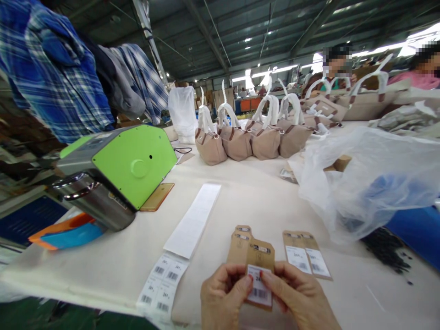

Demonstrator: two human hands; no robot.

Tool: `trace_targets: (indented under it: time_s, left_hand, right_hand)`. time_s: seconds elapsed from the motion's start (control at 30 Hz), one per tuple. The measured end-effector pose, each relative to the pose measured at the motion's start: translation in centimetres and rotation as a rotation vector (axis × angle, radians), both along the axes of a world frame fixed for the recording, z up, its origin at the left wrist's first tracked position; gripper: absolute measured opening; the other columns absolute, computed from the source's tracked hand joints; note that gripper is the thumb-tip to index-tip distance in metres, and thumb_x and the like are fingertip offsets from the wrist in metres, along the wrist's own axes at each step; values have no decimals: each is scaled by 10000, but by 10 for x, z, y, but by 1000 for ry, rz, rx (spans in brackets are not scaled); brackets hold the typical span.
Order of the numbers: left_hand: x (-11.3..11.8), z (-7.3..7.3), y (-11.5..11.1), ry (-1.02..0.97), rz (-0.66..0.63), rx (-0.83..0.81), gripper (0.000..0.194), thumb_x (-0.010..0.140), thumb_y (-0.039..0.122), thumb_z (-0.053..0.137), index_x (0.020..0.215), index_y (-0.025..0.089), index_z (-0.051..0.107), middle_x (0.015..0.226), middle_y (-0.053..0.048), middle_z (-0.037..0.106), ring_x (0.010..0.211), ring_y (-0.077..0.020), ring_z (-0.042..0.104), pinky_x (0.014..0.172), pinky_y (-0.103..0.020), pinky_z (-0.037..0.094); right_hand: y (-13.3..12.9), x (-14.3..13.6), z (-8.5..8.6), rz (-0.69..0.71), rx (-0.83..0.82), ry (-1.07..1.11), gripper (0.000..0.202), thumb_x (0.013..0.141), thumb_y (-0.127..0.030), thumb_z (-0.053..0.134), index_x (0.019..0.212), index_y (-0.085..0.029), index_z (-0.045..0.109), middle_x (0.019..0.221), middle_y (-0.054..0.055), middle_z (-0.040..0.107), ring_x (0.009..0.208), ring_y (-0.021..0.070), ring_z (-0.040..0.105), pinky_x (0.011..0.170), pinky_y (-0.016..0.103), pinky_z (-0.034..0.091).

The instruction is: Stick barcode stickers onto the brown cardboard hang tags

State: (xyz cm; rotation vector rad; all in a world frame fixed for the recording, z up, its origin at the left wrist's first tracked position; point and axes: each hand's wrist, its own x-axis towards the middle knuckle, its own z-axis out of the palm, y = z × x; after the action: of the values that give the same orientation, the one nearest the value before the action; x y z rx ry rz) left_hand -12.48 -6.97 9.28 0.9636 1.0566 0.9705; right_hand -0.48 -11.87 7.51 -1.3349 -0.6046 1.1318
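Note:
Between both hands is a brown cardboard hang tag (260, 259) with a white barcode price sticker (258, 293) on its lower half. My left hand (225, 295) grips the tag's left edge, thumb on the sticker. From the right, my right hand (297, 293) pinches it, its thumb also pressed on the sticker. Just behind lie more brown tags (237, 247), partly covered by the held one. To the right, two tags with stickers (307, 254) lie side by side on the table. A strip of printed price stickers (163, 284) hangs toward the table's front edge at left.
Several beige handbags (237, 142) with wrapped handles stand at the back. At left are a green machine (137, 160), a steel tumbler (99, 201), a phone (157, 197) and an orange-blue tape dispenser or similar object (68, 231). Clear plastic bags (343, 197) and small black pieces (387, 250) lie right.

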Motion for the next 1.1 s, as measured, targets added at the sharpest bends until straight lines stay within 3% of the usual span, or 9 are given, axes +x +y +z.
trace_targets:
  time_s: [0.23, 0.33, 0.47, 0.63, 0.77, 0.93, 1.1]
  left_hand:
    - [-1, -2, -2, 351, 91, 365, 196, 682, 392, 659, 753, 224, 729, 626, 13, 680, 588, -135, 589, 591, -207, 467]
    - [7, -2, -6, 262, -33, 291, 225, 700, 397, 637, 781, 204, 719, 649, 0, 704, 581, -138, 613, 570, -203, 469]
    - [17, -5, -10, 117, -179, 132, 202, 650, 367, 674, 649, 165, 672, 550, -14, 671, 485, -120, 571, 481, -191, 423]
    - [18, -2, -8, 13, -92, -17, 199, 571, 334, 727, 566, 153, 645, 451, 16, 593, 410, -73, 459, 445, -182, 366]
    - [17, 2, -8, 35, 28, 15, 199, 551, 323, 738, 550, 147, 645, 437, 29, 567, 407, -60, 428, 434, -176, 334]
    - [15, -1, -7, -7, 56, -65, 222, 508, 321, 770, 545, 137, 651, 409, 22, 560, 383, -56, 427, 420, -166, 306]
    - [13, -2, -5, 0, 98, -77, 229, 509, 333, 757, 533, 137, 642, 412, 6, 576, 367, -60, 444, 407, -161, 299]
  right_hand:
    - [-13, 45, 0, 168, -76, -92, 492, 681, -640, 678, 718, -150, 651, 499, -35, 506, 407, 33, 323, 415, 172, 245]
    - [-16, 48, -1, 197, -60, -145, 505, 713, -654, 639, 723, -150, 647, 463, -46, 462, 397, 30, 296, 423, 178, 238]
    - [-17, 40, -5, 208, -72, -131, 488, 729, -643, 631, 747, -155, 650, 461, -47, 460, 400, 32, 310, 426, 180, 233]
    - [-14, 25, -1, 104, -32, -48, 462, 661, -581, 725, 868, -173, 658, 516, -43, 545, 371, 20, 316, 390, 166, 239]
    - [-11, 14, 7, 27, -18, -26, 409, 562, -509, 802, 709, -163, 640, 603, 12, 643, 453, 57, 454, 369, 142, 241]
    - [-12, 16, 3, 36, -78, -86, 370, 558, -487, 785, 622, -155, 634, 484, -31, 558, 364, 19, 298, 349, 152, 214]
    - [-15, 19, -2, 9, -92, -172, 354, 574, -500, 769, 622, -170, 648, 504, -28, 560, 363, 19, 282, 328, 155, 186]
